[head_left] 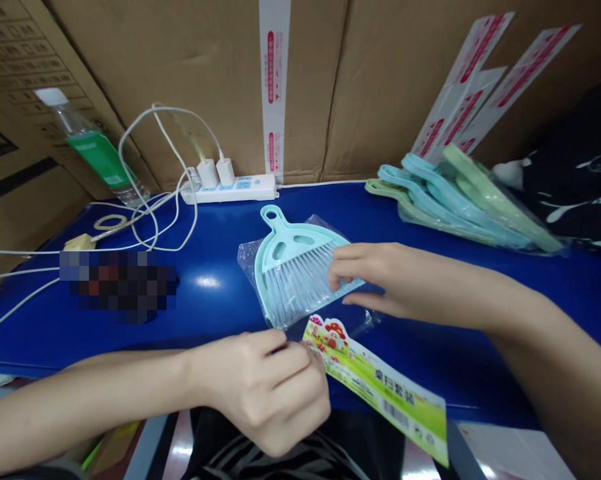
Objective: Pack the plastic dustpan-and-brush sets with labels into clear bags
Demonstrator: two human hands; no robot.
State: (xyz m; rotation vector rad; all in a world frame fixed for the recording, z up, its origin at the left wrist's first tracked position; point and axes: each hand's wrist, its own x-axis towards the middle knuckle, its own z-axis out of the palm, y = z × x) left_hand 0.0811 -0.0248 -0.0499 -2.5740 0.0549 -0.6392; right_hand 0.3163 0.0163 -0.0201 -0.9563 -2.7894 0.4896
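Note:
A light blue dustpan (307,235) with a grey-bristled brush (300,280) nested in it lies on the blue table, in clear plastic wrapping (249,257). My right hand (367,273) is at the set's right edge, fingers curled over the bristle end and thumb at the near side. Closer to me, my left hand (275,387) is closed, pinching the left end of a printed cardboard label (380,387) with mushroom pictures and a barcode. The label slants down to the right past the table's front edge. The left fingertips are mostly hidden.
Several wrapped dustpan sets (455,193), green and blue, are piled at the back right. A white power strip (230,190) with chargers and loose cables (155,200) sits at the back left, near a leaning plastic bottle (97,153). Cardboard (205,67) walls the back. A blurred-out item (125,283) lies left.

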